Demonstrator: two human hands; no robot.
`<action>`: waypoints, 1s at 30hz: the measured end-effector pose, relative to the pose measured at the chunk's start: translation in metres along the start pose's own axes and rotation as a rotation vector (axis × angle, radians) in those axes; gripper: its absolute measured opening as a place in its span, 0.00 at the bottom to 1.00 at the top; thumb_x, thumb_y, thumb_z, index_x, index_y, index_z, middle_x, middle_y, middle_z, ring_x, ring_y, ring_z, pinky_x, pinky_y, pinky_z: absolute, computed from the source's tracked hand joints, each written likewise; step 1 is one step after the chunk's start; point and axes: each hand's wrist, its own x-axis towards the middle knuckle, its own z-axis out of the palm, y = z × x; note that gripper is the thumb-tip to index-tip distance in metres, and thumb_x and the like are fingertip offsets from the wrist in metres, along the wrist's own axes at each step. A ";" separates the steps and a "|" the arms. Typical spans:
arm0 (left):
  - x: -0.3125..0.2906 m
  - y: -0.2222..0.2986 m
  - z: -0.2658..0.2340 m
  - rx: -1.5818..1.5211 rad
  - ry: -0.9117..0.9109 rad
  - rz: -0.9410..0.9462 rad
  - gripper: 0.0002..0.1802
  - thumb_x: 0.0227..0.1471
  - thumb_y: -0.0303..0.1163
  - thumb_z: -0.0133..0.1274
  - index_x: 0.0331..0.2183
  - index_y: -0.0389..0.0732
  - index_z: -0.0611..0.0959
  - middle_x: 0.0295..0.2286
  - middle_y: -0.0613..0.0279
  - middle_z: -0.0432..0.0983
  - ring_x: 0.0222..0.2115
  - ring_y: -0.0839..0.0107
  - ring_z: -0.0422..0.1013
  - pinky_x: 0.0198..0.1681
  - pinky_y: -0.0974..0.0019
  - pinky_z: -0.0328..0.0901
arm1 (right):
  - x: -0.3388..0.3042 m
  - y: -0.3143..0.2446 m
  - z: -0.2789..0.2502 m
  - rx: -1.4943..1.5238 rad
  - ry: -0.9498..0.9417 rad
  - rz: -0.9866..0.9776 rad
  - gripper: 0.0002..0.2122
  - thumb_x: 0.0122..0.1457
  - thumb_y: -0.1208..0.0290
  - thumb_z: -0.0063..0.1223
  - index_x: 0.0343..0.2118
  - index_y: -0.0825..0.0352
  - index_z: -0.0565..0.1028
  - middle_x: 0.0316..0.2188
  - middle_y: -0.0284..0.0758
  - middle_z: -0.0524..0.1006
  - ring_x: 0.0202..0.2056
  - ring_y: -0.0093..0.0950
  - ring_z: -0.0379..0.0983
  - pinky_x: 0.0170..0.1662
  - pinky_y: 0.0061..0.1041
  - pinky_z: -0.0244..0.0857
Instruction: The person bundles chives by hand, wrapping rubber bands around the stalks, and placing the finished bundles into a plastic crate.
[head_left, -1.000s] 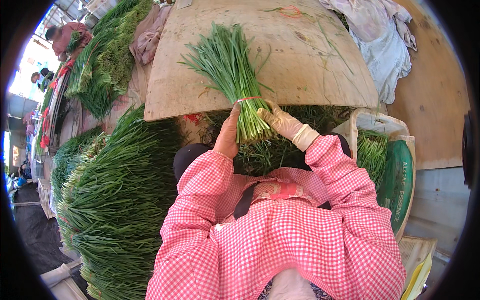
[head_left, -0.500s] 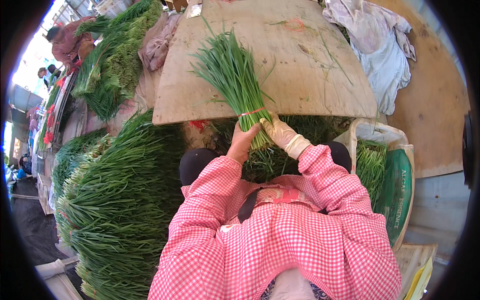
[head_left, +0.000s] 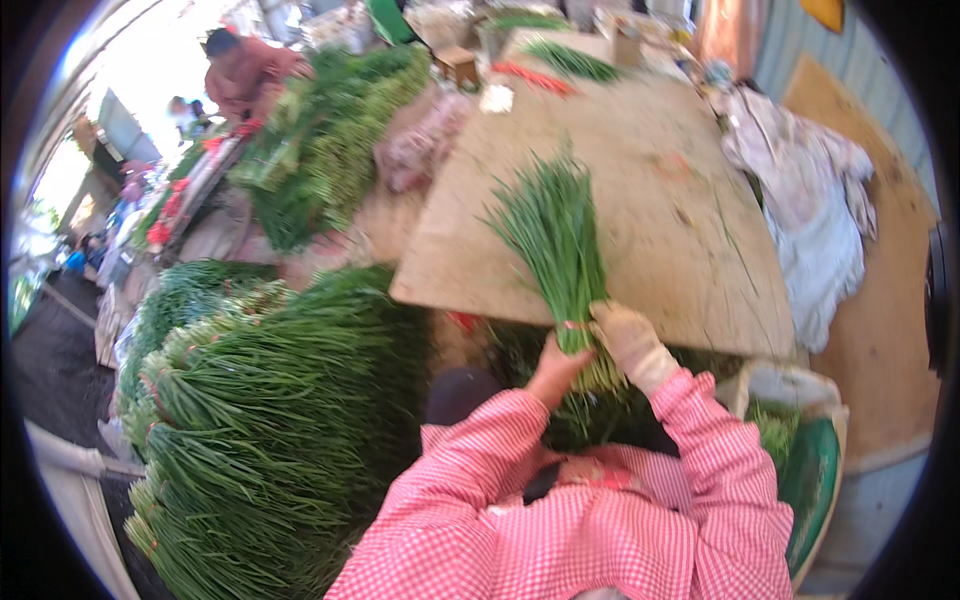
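A bunch of garlic chives (head_left: 560, 240), tied near its base with a red band (head_left: 574, 324), lies leaves-forward over the near edge of a wooden board (head_left: 690, 260). My bare left hand (head_left: 557, 370) is closed round the pale stem ends from the left, just below the band. Gloved in a pale glove, my right hand (head_left: 632, 342) grips the same stems from the right, beside the band. The cut ends show below, between both hands. Some of my fingers are hidden behind the stems.
At my left stands a large stack of tied chive bunches (head_left: 270, 420). A white crate (head_left: 820, 383) with chives and a green sack (head_left: 812, 480) is at my right. Cloths (head_left: 800, 190) hang off the board's right side. Another person (head_left: 250, 75) bends over chives (head_left: 330, 150) at the far left.
The view has swung up and left, so more of the board's far end shows. Both hands still hold the bunch at its base, now lower and further right in the picture.
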 end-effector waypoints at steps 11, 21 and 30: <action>-0.010 0.032 0.005 0.113 0.029 -0.157 0.42 0.38 0.37 0.63 0.50 0.30 0.61 0.40 0.56 0.70 0.39 0.70 0.68 0.45 0.68 0.62 | 0.025 0.009 0.009 -0.071 -0.136 0.057 0.06 0.52 0.69 0.47 0.29 0.65 0.66 0.22 0.43 0.73 0.26 0.44 0.71 0.26 0.37 0.64; -0.012 0.046 0.002 -0.331 -0.166 -0.306 0.24 0.47 0.32 0.56 0.46 0.37 0.70 0.35 0.60 0.74 0.33 0.72 0.72 0.36 0.67 0.68 | -0.040 0.036 0.022 0.751 0.021 0.326 0.17 0.55 0.58 0.53 0.41 0.62 0.68 0.31 0.29 0.72 0.32 0.23 0.67 0.35 0.24 0.64; -0.018 0.053 0.009 -0.336 -0.146 -0.293 0.23 0.49 0.37 0.55 0.45 0.38 0.71 0.35 0.62 0.74 0.35 0.74 0.71 0.38 0.68 0.67 | -0.084 0.003 0.020 1.717 -0.515 0.958 0.29 0.47 0.40 0.52 0.46 0.57 0.68 0.36 0.31 0.75 0.32 0.29 0.72 0.32 0.30 0.68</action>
